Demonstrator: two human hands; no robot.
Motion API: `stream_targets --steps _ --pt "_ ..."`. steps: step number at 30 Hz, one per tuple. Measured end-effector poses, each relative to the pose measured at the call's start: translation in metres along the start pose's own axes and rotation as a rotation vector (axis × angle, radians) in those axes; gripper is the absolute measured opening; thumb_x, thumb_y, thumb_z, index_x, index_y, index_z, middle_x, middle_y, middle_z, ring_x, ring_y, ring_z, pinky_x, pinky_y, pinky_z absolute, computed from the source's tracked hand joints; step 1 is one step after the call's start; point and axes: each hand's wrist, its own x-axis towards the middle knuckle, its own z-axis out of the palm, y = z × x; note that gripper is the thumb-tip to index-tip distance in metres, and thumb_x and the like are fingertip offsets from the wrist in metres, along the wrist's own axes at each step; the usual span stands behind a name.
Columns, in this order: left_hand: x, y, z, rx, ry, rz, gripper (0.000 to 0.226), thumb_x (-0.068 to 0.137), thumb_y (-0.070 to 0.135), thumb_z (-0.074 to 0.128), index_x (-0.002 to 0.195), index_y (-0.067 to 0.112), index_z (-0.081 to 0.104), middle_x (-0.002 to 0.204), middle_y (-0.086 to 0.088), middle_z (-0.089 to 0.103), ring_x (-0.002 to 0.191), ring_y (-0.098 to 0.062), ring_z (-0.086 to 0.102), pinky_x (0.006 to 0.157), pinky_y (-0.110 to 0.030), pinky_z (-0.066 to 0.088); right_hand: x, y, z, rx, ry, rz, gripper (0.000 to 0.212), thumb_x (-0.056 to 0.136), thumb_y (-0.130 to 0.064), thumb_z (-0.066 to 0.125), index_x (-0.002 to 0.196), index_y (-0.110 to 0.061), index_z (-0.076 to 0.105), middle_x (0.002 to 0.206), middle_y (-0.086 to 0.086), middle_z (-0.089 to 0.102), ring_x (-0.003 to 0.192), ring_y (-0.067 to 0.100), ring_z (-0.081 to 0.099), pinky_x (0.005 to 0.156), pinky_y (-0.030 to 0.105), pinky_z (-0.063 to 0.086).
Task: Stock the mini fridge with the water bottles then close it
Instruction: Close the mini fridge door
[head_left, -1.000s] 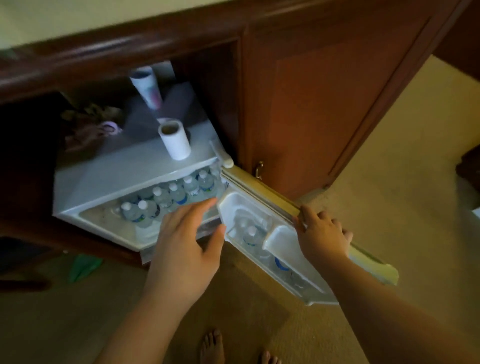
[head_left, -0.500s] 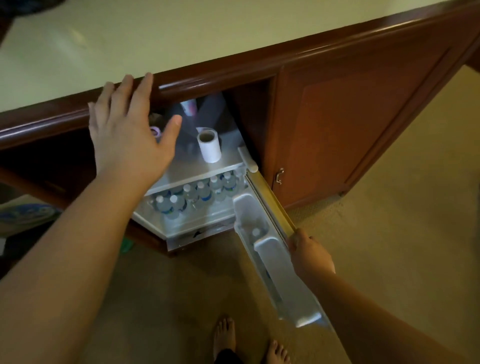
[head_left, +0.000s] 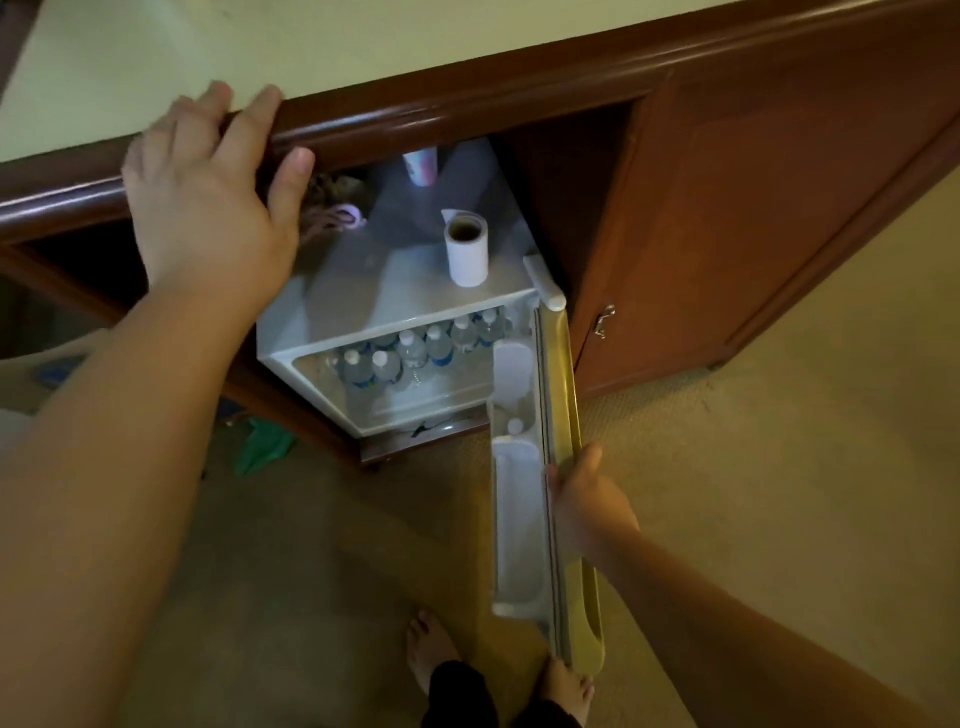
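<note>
The white mini fridge (head_left: 374, 291) sits in a wooden cabinet niche with its door (head_left: 558, 467) swung open toward me. Several water bottles (head_left: 415, 351) stand in a row on its top shelf, and one bottle cap (head_left: 515, 427) shows in the door rack. My right hand (head_left: 584, 496) grips the outer edge of the door about halfway along. My left hand (head_left: 208, 187) rests on the dark wooden counter edge (head_left: 467, 109) above the fridge, fingers over the rim and thumb below.
A white paper roll (head_left: 466, 249) and a paper cup (head_left: 421, 165) stand on the fridge top. A closed cabinet door (head_left: 753, 234) is to the right. Green cloth (head_left: 265, 449) lies on the carpet at left. My bare feet (head_left: 434, 649) are below the door.
My left hand rose from the fridge opening to the counter edge. The view pulled up and back. My right hand kept its hold on the door, which now points straight at me.
</note>
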Motion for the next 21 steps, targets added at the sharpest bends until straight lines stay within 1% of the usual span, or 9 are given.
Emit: stream_targets --steps 2,4,6,8,11,15,18,21 --pt "0.0 0.001 0.004 0.001 0.019 -0.027 0.059 0.106 0.061 0.024 0.158 0.033 0.034 0.163 -0.009 0.035 0.149 -0.035 0.031 0.121 -0.049 0.02 -0.001 -0.011 0.015 0.073 -0.015 0.032 0.053 0.103 -0.055 0.043 0.138 -0.017 0.031 0.092 0.001 0.07 0.079 0.018 0.072 0.068 0.045 0.062" --pt "0.0 0.0 0.007 0.003 0.028 -0.025 0.059 0.106 0.061 0.023 0.158 0.034 0.034 0.163 -0.008 0.035 0.148 -0.034 0.031 0.122 -0.047 0.02 -0.001 -0.024 0.03 0.135 -0.024 0.065 0.048 0.101 -0.058 0.043 0.13 -0.02 0.033 0.095 0.004 0.07 0.08 0.022 0.073 0.07 0.051 0.063" --pt "-0.001 -0.003 0.011 0.006 0.04 -0.01 0.059 0.107 0.062 0.021 0.158 0.035 0.034 0.162 -0.007 0.036 0.148 -0.034 0.032 0.121 -0.047 0.021 -0.001 -0.038 0.045 0.176 -0.037 0.101 0.06 0.097 -0.064 0.041 0.139 -0.023 0.028 0.105 0.008 0.07 0.088 0.027 0.073 0.073 0.054 0.063" --pt "-0.001 -0.004 0.013 0.013 0.053 -0.011 0.06 0.107 0.062 0.019 0.159 0.035 0.033 0.162 -0.006 0.036 0.148 -0.034 0.033 0.121 -0.047 0.022 0.001 -0.052 0.059 0.204 -0.036 0.133 0.068 0.098 -0.064 0.041 0.149 -0.024 0.021 0.11 0.01 0.069 0.091 0.028 0.072 0.075 0.053 0.062" --pt "0.0 -0.004 0.015 0.033 0.061 -0.011 0.06 0.108 0.062 0.017 0.159 0.035 0.032 0.163 -0.007 0.036 0.148 -0.034 0.034 0.121 -0.048 0.023 0.008 -0.076 0.078 0.257 -0.014 0.178 0.066 0.102 -0.055 0.042 0.151 -0.018 0.019 0.105 0.007 0.068 0.087 0.025 0.071 0.075 0.049 0.061" --pt "0.001 -0.009 0.021 0.055 0.096 0.021 0.058 0.108 0.06 0.018 0.158 0.035 0.035 0.161 -0.008 0.038 0.147 -0.034 0.035 0.12 -0.046 0.023 0.024 -0.106 0.103 0.389 -0.009 0.287 0.064 0.104 -0.049 0.045 0.153 -0.017 0.017 0.097 0.005 0.064 0.083 0.021 0.07 0.07 0.042 0.061" --pt "0.001 -0.01 0.029 0.077 0.174 0.025 0.054 0.109 0.058 0.025 0.154 0.034 0.045 0.154 -0.01 0.049 0.139 -0.035 0.047 0.116 -0.047 0.029 0.041 -0.132 0.121 0.489 0.005 0.375 0.053 0.104 -0.048 0.046 0.143 -0.019 0.025 0.107 0.007 0.061 0.093 0.024 0.066 0.086 0.046 0.058" --pt "0.002 -0.01 0.034 0.098 0.237 0.049 0.052 0.11 0.055 0.029 0.151 0.032 0.05 0.15 -0.011 0.053 0.135 -0.035 0.051 0.114 -0.048 0.032 0.055 -0.16 0.131 0.455 -0.025 0.342 0.054 0.106 -0.038 0.046 0.148 -0.011 0.025 0.132 0.013 0.056 0.109 0.027 0.06 0.098 0.045 0.053"
